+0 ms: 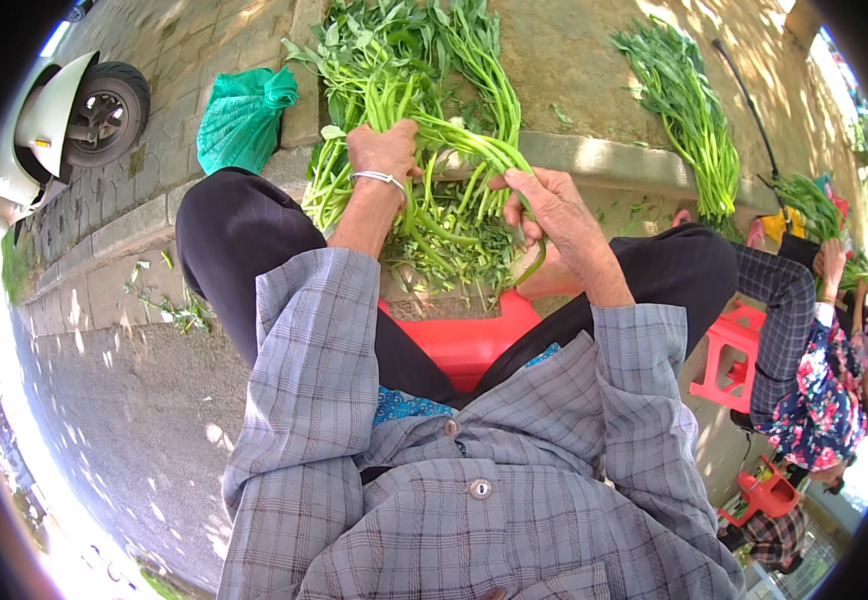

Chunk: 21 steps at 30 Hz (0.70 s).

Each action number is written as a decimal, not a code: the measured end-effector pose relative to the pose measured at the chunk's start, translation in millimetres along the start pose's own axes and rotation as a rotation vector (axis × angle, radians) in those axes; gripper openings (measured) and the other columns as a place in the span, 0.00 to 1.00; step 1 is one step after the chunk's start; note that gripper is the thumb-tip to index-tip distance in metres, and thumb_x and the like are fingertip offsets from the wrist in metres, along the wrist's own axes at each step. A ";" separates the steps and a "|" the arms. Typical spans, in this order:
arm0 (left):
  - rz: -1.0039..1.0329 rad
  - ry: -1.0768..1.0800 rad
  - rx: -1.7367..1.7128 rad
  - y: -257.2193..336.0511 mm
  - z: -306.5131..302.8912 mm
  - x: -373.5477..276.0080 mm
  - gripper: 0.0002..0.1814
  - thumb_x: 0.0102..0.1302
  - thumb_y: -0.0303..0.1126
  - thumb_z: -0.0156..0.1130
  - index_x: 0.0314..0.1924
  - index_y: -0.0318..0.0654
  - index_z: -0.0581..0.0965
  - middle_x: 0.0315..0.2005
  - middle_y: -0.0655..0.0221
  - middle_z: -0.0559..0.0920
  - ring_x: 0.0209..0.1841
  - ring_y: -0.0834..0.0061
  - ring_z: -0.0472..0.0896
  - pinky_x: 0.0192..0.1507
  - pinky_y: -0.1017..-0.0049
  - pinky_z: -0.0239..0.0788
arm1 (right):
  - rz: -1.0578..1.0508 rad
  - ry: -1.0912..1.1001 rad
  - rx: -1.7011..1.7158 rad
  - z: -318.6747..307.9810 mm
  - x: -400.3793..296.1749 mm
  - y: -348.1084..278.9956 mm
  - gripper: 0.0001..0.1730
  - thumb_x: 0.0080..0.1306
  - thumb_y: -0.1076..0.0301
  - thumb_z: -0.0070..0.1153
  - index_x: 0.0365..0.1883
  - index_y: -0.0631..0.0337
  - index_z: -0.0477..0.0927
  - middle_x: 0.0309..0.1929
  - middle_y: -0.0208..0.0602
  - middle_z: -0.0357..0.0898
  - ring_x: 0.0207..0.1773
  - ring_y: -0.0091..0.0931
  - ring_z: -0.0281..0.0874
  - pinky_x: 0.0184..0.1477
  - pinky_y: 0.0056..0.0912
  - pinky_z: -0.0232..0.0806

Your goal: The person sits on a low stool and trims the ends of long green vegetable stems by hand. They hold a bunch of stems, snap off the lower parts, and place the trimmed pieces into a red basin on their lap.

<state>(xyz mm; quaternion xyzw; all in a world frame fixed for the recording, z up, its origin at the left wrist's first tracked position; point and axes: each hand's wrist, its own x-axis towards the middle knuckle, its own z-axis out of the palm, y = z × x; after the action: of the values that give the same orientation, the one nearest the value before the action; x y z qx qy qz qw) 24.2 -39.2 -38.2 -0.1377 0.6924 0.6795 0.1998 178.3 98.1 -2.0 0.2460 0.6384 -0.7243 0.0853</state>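
Note:
My left hand (383, 154), with a silver bangle at its wrist, is closed around green stems of leafy water spinach (389, 94). To the right, my right hand (546, 206) holds the lower ends of a bunch of long stems (498, 154) that slants across from the pile. One stem hangs below its fingers. Beyond both hands, a large leafy pile (366, 37) lies on the kerb and pavement. Loose leaves and cut-looking stem pieces (456, 247) lie on the ground between my knees.
A red plastic stool (471, 341) is under me. A green sack (243, 120) stands left, near a parked scooter's wheel (108, 112). Another bundle of greens (696, 135) lies right on the kerb (599, 159). A co-worker (816, 375) sits at the right with greens in hand.

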 end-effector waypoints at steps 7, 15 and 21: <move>0.012 0.075 -0.129 10.1 -16.9 11.1 0.15 0.51 0.23 0.64 0.31 0.36 0.64 0.12 0.73 0.68 0.08 0.82 0.61 0.11 0.74 0.61 | -0.002 -0.003 0.055 1.3 -7.4 -7.0 0.20 0.67 0.55 0.44 0.40 0.66 0.75 0.18 0.26 0.70 0.13 0.11 0.57 0.16 0.15 0.55; -0.025 -0.241 0.008 -0.9 0.2 -17.1 0.13 0.50 0.25 0.67 0.27 0.36 0.69 0.13 0.74 0.69 0.08 0.84 0.63 0.10 0.79 0.63 | -0.089 0.037 -0.068 -0.4 0.4 -1.1 0.19 0.66 0.55 0.46 0.34 0.64 0.78 0.16 0.28 0.71 0.12 0.13 0.60 0.14 0.16 0.57; 0.076 -0.148 0.255 -14.4 3.1 -8.7 0.10 0.44 0.28 0.63 0.27 0.30 0.77 0.20 0.66 0.78 0.15 0.77 0.74 0.14 0.77 0.70 | -0.240 0.043 -0.339 10.0 1.7 6.8 0.18 0.66 0.56 0.46 0.32 0.65 0.77 0.14 0.26 0.71 0.12 0.13 0.60 0.14 0.17 0.56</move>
<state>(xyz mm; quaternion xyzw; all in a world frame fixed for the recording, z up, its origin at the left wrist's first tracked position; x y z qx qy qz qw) 38.8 -37.3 -46.9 -0.0346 0.7610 0.6016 0.2403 177.4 87.6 -8.1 0.1658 0.7777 -0.6059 0.0247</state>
